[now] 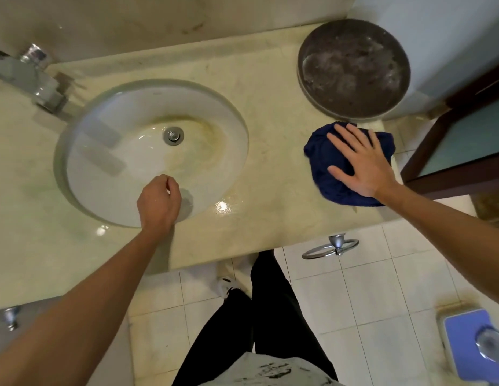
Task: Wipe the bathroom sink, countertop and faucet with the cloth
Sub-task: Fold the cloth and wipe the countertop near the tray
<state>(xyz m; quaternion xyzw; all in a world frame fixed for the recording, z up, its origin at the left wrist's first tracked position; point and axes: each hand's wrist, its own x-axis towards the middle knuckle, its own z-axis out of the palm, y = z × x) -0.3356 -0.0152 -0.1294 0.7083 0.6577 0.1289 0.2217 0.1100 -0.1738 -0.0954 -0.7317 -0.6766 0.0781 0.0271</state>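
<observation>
- Head view, nearest first: the person's dark trouser legs [270, 316] stand on the pale tiled floor [368, 302], right up against the front edge of the counter [270, 224].
- A chrome ring holder [330, 247] hangs below that edge, with a blue bathroom scale [468, 346] on the floor at the far right.
- Left hand [159, 200] hovers over the near rim of the sink [109, 151], its grip loosely curled and holding nothing that I can see.
- Right hand [365, 162] lies flat, fingers spread, pressing the dark blue cloth [323, 168] onto the counter to the right of the sink; the grip is released, palm down, not clutching.
- Wet glints show on the counter between the two hands.
- Further back, a yellowish stain rings the metal drain [173, 135], and the faucet [33, 76] sits at the far left, blurred.
- A round dark tray [354, 68] stands just behind the cloth, near the corner wall.
- To my eye, the step in hand is wiping the right stretch of counter: keep the palm flat for even pressure, sweep in overlapping passes toward the sink, and stay clear of the tray.
- The stain will likely need firmer rubbing with a bunched cloth.
- No brand, label or writing is readable anywhere.
</observation>
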